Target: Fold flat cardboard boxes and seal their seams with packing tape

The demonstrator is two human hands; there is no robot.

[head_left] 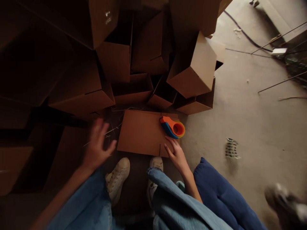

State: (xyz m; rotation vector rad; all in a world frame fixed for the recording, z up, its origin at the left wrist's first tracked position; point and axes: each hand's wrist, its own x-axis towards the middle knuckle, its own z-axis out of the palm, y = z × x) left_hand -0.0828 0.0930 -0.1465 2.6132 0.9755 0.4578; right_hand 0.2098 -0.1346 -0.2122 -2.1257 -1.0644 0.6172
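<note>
Flat on the floor before my feet lies a folded cardboard sheet (141, 132). On its right end rests an orange and blue tape dispenser (170, 127) with a ring-shaped end. My right hand (176, 153) is just below the dispenser, over the sheet's right edge, fingers spread and holding nothing; whether a fingertip touches the dispenser I cannot tell. To the left of the sheet, my left hand (98, 147) hangs in the air, slightly blurred, its fingers apart and nothing in them.
Several open cardboard boxes (192, 67) are piled beyond the sheet and to the left. A blue cushion (223, 195) lies at my right, near a crumpled patterned scrap (231, 148). A dark cable (249, 36) and thin rods cross the floor at upper right. A blurred shoe (278, 198) shows lower right.
</note>
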